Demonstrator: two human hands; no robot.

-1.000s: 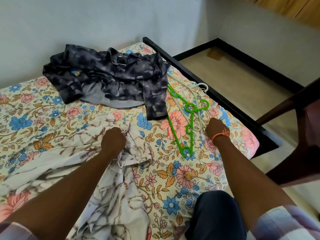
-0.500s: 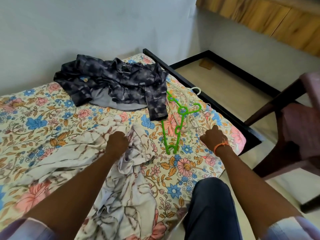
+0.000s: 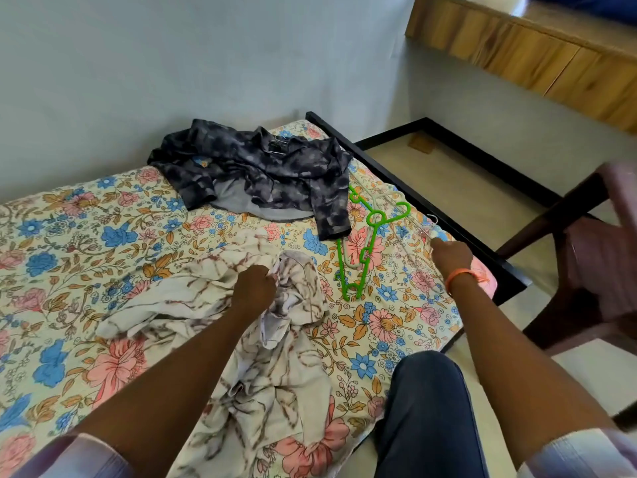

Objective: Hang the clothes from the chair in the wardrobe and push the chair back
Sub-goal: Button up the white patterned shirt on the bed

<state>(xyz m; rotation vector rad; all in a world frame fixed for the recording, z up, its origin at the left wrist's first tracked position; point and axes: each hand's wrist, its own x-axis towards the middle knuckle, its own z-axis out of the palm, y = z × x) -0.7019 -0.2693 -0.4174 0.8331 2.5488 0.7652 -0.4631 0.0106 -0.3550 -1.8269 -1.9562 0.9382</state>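
The left hand (image 3: pixel 253 288) is gripping the white patterned shirt (image 3: pixel 213 305) lying crumpled on the bed (image 3: pixel 69 236), while the right hand (image 3: pixel 451 258), fingers curled, is holding a pale hanger (image 3: pixel 418 232) beside the green hangers (image 3: pixel 365 243), the chair (image 3: pixel 599 263) standing alongside.

There is only one view, from a camera worn on the person's head. It looks forward and steeply down over both forearms onto the bed (image 3: pixel 103 236), close in. The wide lens bends the edges, taking in the wall (image 3: pixel 172 63) at the far side and the chair (image 3: pixel 593 270) at the right.
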